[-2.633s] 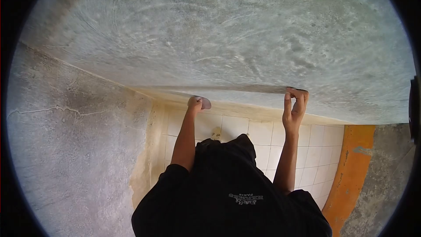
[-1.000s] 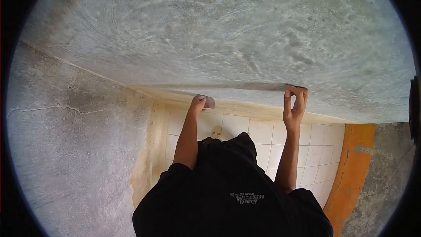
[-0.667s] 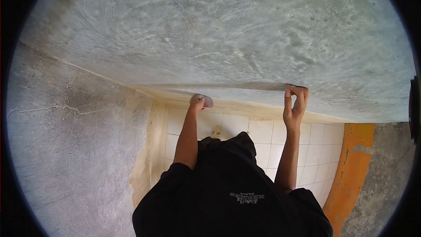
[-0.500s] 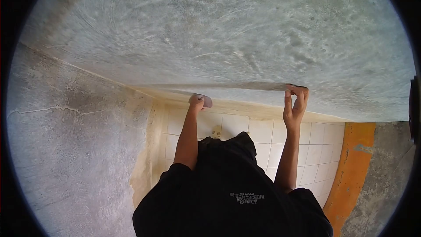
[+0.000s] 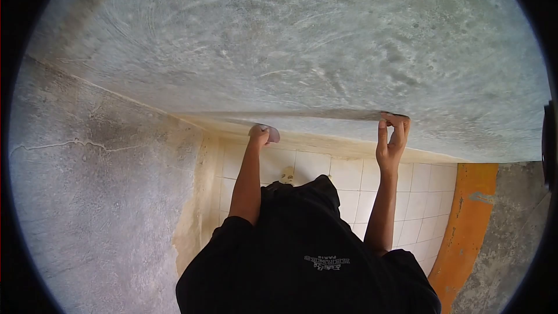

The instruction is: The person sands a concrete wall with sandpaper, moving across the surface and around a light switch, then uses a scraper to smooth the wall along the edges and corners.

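My left hand [image 5: 258, 135] is low by the grey plastered wall [image 5: 302, 52], with its fingers closed on a thin, curved, purplish-brown sheet that looks like sandpaper [image 5: 272, 134]. The sheet lies close against the wall face. Over to the right, my right hand [image 5: 394, 136] rests its bent fingers on the same wall, the thumb held apart from them. A narrow dark strip shows along those fingertips; whether it is shadow or a thin object cannot be made out. The undersides of the fingers are partly hidden.
A second rough wall [image 5: 99, 197] with a crack meets the first at a corner on the left. White floor tiles [image 5: 366, 197] lie below. An orange-painted band [image 5: 468, 221] runs down at the right, beside bare grey concrete [image 5: 511, 227].
My left hand and the sheet have shifted very slightly to the left along the wall. The right hand stays almost where it was.
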Motion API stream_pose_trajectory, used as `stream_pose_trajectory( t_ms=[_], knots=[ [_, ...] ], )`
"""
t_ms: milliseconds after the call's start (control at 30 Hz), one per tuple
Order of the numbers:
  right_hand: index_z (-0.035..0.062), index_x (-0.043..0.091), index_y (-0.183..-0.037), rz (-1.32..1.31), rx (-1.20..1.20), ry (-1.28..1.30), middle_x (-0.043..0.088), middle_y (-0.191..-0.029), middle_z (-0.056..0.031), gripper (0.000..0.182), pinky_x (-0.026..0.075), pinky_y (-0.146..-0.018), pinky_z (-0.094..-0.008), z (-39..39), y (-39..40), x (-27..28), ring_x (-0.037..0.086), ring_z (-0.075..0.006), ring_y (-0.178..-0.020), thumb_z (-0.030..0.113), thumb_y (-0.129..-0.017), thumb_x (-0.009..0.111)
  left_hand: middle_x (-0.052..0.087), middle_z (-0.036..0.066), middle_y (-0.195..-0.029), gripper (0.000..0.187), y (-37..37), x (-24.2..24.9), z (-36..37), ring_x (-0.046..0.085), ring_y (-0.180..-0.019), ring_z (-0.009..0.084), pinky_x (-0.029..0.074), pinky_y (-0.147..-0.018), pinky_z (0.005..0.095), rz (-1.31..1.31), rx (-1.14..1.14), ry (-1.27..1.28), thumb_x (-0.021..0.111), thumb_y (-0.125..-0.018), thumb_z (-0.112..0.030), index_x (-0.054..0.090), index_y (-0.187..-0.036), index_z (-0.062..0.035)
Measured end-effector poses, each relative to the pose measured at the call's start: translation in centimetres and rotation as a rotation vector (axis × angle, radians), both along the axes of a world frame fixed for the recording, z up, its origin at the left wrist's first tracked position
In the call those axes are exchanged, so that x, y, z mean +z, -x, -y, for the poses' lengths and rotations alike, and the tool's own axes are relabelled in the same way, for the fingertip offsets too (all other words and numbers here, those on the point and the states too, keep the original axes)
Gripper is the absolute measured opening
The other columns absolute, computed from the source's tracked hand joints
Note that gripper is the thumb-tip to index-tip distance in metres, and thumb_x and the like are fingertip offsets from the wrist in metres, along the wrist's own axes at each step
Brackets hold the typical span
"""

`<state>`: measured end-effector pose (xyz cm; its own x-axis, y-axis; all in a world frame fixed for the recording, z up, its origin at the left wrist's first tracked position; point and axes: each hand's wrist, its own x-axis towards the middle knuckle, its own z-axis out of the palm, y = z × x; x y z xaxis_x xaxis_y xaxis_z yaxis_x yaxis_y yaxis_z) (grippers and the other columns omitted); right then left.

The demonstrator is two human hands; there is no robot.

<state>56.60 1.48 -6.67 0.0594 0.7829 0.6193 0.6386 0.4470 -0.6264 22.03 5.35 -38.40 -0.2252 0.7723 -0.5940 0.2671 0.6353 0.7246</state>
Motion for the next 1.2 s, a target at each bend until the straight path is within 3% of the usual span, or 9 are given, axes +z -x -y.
stream_pose_trajectory(
  t_ms=[200, 300, 400, 500, 600, 700, 933, 1033, 1200],
  knots=[
    [0.0041, 0.065, -0.100, 0.021, -0.008, -0.005, 0.055, -0.093, -0.0065, 0.010, 0.043, -0.079, -0.0309, 0.0, 0.0, 0.0, 0.049, -0.0185, -0.087, 0.009, -0.092, 0.061, 0.065, 0.011, -0.086, 0.020, 0.2, 0.3, 0.2, 0.064, -0.065, 0.0210, 0.056, -0.047, 0.0327, 0.198, -0.026, -0.024, 0.056, -0.095, -0.016, 0.065, -0.101, 0.0009],
    [0.0036, 0.063, -0.101, 0.027, 0.006, -0.003, 0.055, -0.096, -0.0066, 0.012, 0.042, -0.080, -0.0297, 0.1, 0.0, -0.2, 0.049, -0.0174, -0.088, 0.012, -0.094, 0.060, 0.067, 0.014, -0.086, 0.023, 0.5, -0.9, -0.2, 0.065, -0.065, 0.0226, 0.055, -0.045, 0.0324, 0.066, 0.091, -0.009, 0.054, -0.093, -0.015, 0.065, -0.103, 0.0026],
    [0.0038, 0.064, -0.100, 0.014, 0.008, -0.010, 0.055, -0.096, -0.0067, 0.011, 0.042, -0.079, -0.0304, 0.0, 0.0, -0.1, 0.049, -0.0180, -0.087, 0.011, -0.093, 0.061, 0.067, 0.013, -0.082, 0.023, 0.1, 1.2, 0.4, 0.064, -0.059, 0.0217, 0.051, -0.042, 0.0321, 0.286, 0.091, -0.019, 0.052, -0.094, -0.015, 0.066, -0.102, 0.0017],
    [0.0042, 0.065, -0.099, -0.015, -0.005, -0.009, 0.056, -0.094, -0.0071, 0.010, 0.043, -0.078, -0.0317, 0.1, 0.1, -0.2, 0.050, -0.0193, -0.086, 0.007, -0.091, 0.062, 0.064, 0.012, -0.081, 0.019, 1.0, -1.3, -0.4, 0.062, -0.058, 0.0219, 0.053, -0.043, 0.0330, 0.041, 0.119, -0.015, 0.057, -0.094, -0.015, 0.065, -0.097, 0.0015],
    [0.0041, 0.065, -0.099, -0.006, 0.005, -0.023, 0.056, -0.094, -0.0073, 0.010, 0.043, -0.078, -0.0317, -0.1, 0.1, -0.4, 0.050, -0.0195, -0.087, 0.007, -0.091, 0.062, 0.065, 0.015, -0.083, 0.021, 1.3, -0.7, 0.2, 0.063, -0.058, 0.0234, 0.052, -0.040, 0.0337, 0.234, 0.076, -0.055, 0.057, -0.093, -0.015, 0.066, -0.099, 0.0025],
    [0.0042, 0.065, -0.099, -0.017, 0.006, -0.023, 0.056, -0.094, -0.0072, 0.010, 0.043, -0.078, -0.0319, -0.1, 0.0, -0.2, 0.050, -0.0195, -0.086, 0.007, -0.090, 0.062, 0.068, 0.012, -0.080, 0.023, 1.0, -0.9, -0.2, 0.064, -0.056, 0.0226, 0.050, -0.042, 0.0350, -0.056, 0.076, -0.046, 0.056, -0.092, -0.017, 0.067, -0.098, 0.0028],
    [0.0047, 0.066, -0.100, -0.005, -0.005, -0.006, 0.055, -0.093, -0.0068, 0.011, 0.043, -0.079, -0.0320, 0.0, -0.2, -0.3, 0.049, -0.0194, -0.086, 0.008, -0.090, 0.063, 0.068, 0.013, -0.084, 0.025, 0.3, 0.4, 0.1, 0.065, -0.062, 0.0235, 0.051, -0.042, 0.0320, 0.208, 0.071, 0.008, 0.057, -0.092, -0.018, 0.067, -0.103, 0.0023],
    [0.0049, 0.066, -0.100, -0.018, 0.005, 0.003, 0.055, -0.093, -0.0066, 0.011, 0.043, -0.079, -0.0319, 0.1, 0.2, -0.2, 0.049, -0.0193, -0.086, 0.008, -0.090, 0.062, 0.067, 0.014, -0.086, 0.027, -0.2, -0.8, 0.0, 0.065, -0.064, 0.0242, 0.053, -0.042, 0.0318, 0.003, 0.173, -0.016, 0.055, -0.093, -0.018, 0.065, -0.106, 0.0030],
    [0.0035, 0.065, -0.102, 0.010, 0.013, 0.024, 0.055, -0.094, -0.0069, 0.013, 0.042, -0.080, -0.0304, 0.2, -0.2, -0.3, 0.050, -0.0182, -0.087, 0.011, -0.093, 0.061, 0.067, 0.017, -0.085, 0.027, -0.9, -1.5, 0.0, 0.066, -0.060, 0.0268, 0.054, -0.041, 0.0330, 0.023, 0.064, -0.015, 0.053, -0.093, -0.017, 0.064, -0.103, 0.0054]
  ],
)
